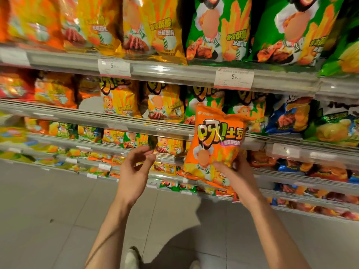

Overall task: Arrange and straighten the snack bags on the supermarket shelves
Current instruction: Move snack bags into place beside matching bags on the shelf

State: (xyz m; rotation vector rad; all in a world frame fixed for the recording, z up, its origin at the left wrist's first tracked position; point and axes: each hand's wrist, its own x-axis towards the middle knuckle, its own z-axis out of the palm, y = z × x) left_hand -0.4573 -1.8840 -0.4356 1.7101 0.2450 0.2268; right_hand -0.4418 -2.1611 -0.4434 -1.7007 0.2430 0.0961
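We hold the orange snack bag (217, 146) upright in our right hand (236, 175), fingers curled round its lower edge, in front of the shelves (174, 70) — its long axis vertical. Our left hand (136, 171) hovers beside it, loosely curled, apparently empty — the orange rows lie up and left.

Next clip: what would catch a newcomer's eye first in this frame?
The orange bag, held upright at centre right by the right hand, which grips its lower edge in front of the shelves. Beside it the left hand reaches toward the small bags on a lower shelf; whether it holds one is unclear. Above, large yellow bags and green bags fill the top shelf, over a price tag on the rail.
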